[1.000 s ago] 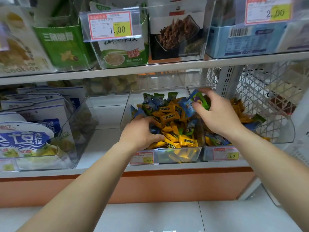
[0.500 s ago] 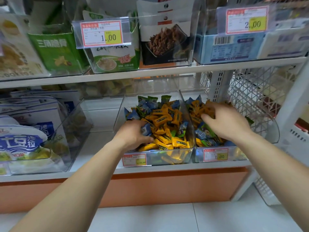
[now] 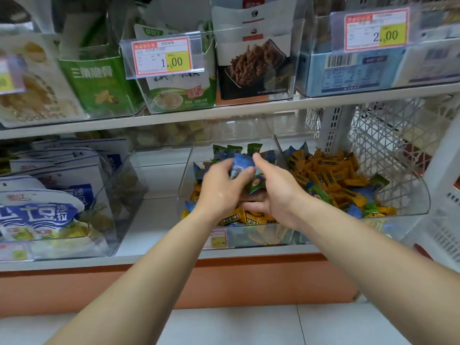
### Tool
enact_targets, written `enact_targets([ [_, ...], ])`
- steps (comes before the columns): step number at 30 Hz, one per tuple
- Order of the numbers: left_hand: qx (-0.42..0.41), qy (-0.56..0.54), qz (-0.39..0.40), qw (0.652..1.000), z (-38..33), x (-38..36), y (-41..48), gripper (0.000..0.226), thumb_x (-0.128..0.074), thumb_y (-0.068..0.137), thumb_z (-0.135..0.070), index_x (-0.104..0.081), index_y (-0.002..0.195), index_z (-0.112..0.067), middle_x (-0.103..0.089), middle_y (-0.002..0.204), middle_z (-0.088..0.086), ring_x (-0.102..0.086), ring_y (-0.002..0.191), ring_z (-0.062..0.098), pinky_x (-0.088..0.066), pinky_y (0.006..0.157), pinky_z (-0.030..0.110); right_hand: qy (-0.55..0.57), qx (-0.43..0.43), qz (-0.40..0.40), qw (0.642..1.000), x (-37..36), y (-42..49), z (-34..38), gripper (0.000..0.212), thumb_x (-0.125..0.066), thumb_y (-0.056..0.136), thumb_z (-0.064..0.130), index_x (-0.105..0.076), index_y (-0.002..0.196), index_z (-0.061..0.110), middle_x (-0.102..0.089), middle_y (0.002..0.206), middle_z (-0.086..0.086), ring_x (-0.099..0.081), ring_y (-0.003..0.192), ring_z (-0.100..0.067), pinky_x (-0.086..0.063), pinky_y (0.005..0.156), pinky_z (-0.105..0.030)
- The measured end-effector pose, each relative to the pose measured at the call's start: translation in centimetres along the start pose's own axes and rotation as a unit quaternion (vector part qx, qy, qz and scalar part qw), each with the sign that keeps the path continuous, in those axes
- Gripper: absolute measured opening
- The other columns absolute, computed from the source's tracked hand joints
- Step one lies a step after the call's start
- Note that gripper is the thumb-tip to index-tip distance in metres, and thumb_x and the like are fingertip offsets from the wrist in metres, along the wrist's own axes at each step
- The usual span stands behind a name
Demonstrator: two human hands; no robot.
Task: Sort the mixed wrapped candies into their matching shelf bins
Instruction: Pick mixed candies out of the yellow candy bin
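Two clear plastic bins stand side by side on the lower shelf. The left bin (image 3: 185,175) holds mixed yellow, blue and green wrapped candies. The right bin (image 3: 420,192) holds mostly yellow candies (image 3: 331,173) with a few blue and green ones. Both hands meet over the left bin. My left hand (image 3: 220,188) pinches a blue candy (image 3: 240,166) with a barcode on it. My right hand (image 3: 276,192) is curled around blue and green candies (image 3: 256,184), its thumb touching the blue candy. Yellow candies (image 3: 239,217) lie under the hands.
A clear bin of blue-and-white snack bags (image 3: 49,210) stands at the left of the lower shelf. The upper shelf (image 3: 224,113) carries boxed snacks and price tags. A white wire basket (image 3: 393,138) hangs at the right. An orange base panel runs below the shelf.
My right hand has moved left out of the right bin to over the left bin, carrying candies. My left hand has lifted from the candy pile with a blue candy.
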State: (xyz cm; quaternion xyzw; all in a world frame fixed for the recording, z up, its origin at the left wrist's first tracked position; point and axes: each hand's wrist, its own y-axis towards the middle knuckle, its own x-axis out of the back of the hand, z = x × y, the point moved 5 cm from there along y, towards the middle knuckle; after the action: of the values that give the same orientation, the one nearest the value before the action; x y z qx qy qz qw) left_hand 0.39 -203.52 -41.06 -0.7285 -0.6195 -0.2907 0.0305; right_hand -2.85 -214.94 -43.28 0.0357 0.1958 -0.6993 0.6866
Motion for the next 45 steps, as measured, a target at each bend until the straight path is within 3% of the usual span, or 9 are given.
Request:
enact_targets([
  [6,-0.077,0.075,0.119,0.987,-1.5,-1.7,-0.5,0.027,-0.057,0.099,-0.03,-0.066,0.124,-0.025,-0.071,0.107,-0.015,-0.06,0.098,-0.011,-0.041,0.078,0.005,0.094,-0.013,-0.011,0.995,2.3,-0.4,1.1,0.028,-0.07,0.092,0.019,-0.065,0.115,0.004,-0.069,0.113,-0.018,-0.072,0.097,-0.028,-0.061,0.075,-0.042],
  [11,-0.047,0.085,0.107,0.989,-1.1,1.6,0.0,0.066,-0.074,0.082,-0.049,-0.053,0.14,-0.027,-0.059,0.134,-0.015,-0.06,0.112,0.001,-0.049,0.096,0.025,-0.049,0.103,-0.097,0.989,6.0,-0.8,4.1,0.043,-0.075,0.085,0.01,-0.051,0.12,0.018,-0.064,0.109,-0.011,-0.073,0.081,-0.022,-0.059,0.064,-0.031],
  [15,-0.057,0.474,0.104,0.872,2.0,5.1,-1.2,0.035,-0.057,0.089,-0.058,-0.061,0.119,-0.04,-0.07,0.113,-0.012,-0.065,0.1,0.015,-0.049,0.082,0.033,-0.459,0.277,-0.239,0.81,11.5,-1.7,6.6,0.041,-0.072,0.088,0.022,-0.049,0.121,0.029,-0.065,0.094,0.006,-0.064,0.082,-0.015,-0.05,0.067,-0.028],
  [18,-0.045,0.568,0.161,0.806,4.2,4.5,-1.9,0.046,-0.053,0.086,-0.064,-0.054,0.127,-0.044,-0.068,0.116,-0.007,-0.062,0.107,0.02,-0.039,0.089,0.036,-0.602,0.203,-0.169,0.753,13.3,-0.4,4.3,0.051,-0.063,0.096,0.029,-0.045,0.143,0.022,-0.065,0.124,-0.011,-0.062,0.108,-0.031,-0.05,0.087,-0.034],
  [27,-0.005,0.389,0.11,0.915,5.0,6.2,-1.6,0.037,-0.073,0.085,-0.043,-0.064,0.119,-0.032,-0.071,0.106,-0.003,-0.065,0.09,0.022,-0.055,0.072,0.036,-0.702,0.28,-0.096,0.648,6.9,-0.9,4.8,0.043,-0.052,0.093,0.05,-0.058,0.133,0.034,-0.063,0.132,0.003,-0.056,0.12,-0.02,-0.048,0.097,-0.042],
  [30,-0.016,0.435,0.083,0.896,5.0,6.7,-1.1,0.037,-0.066,0.088,-0.048,-0.056,0.119,-0.031,-0.07,0.106,0.001,-0.066,0.093,0.028,-0.054,0.072,0.038,-0.822,0.194,-0.022,0.534,5.5,0.8,2.3,0.044,-0.057,0.091,0.042,-0.055,0.135,0.04,-0.054,0.143,0.004,-0.036,0.14,-0.021,-0.022,0.116,-0.053],
  [34,-0.045,0.514,0.167,0.84,6.3,5.4,-1.5,0.04,-0.054,0.091,-0.053,-0.047,0.12,-0.027,-0.066,0.113,0.002,-0.061,0.104,0.027,-0.042,0.084,0.037,-0.859,0.158,-0.01,0.487,4.8,2.2,1.7,0.049,-0.064,0.084,0.026,-0.059,0.131,0.039,-0.064,0.125,0.002,-0.035,0.136,-0.025,-0.013,0.116,-0.055],
  [38,-0.059,0.484,0.163,0.858,6.6,4.9,-1.4,0.049,-0.061,0.084,-0.058,-0.045,0.12,-0.029,-0.065,0.109,-0.003,-0.059,0.105,0.025,-0.034,0.082,0.035,-0.839,0.215,-0.021,0.499,4.4,2.1,2.3,0.032,-0.061,0.088,0.03,-0.065,0.119,0.036,-0.069,0.106,0.005,-0.058,0.109,-0.022,-0.03,0.109,-0.046],
  [45,-0.091,0.396,0.089,0.91,6.4,5.5,-1.0,0.033,-0.06,0.088,-0.052,-0.062,0.119,-0.041,-0.066,0.096,-0.015,-0.061,0.099,0.018,-0.025,0.092,0.037,-0.642,0.342,-0.085,0.681,4.0,0.2,4.7,0.035,-0.047,0.101,0.041,-0.063,0.128,0.026,-0.07,0.11,0.008,-0.063,0.098,-0.013,-0.05,0.075,-0.03],
])
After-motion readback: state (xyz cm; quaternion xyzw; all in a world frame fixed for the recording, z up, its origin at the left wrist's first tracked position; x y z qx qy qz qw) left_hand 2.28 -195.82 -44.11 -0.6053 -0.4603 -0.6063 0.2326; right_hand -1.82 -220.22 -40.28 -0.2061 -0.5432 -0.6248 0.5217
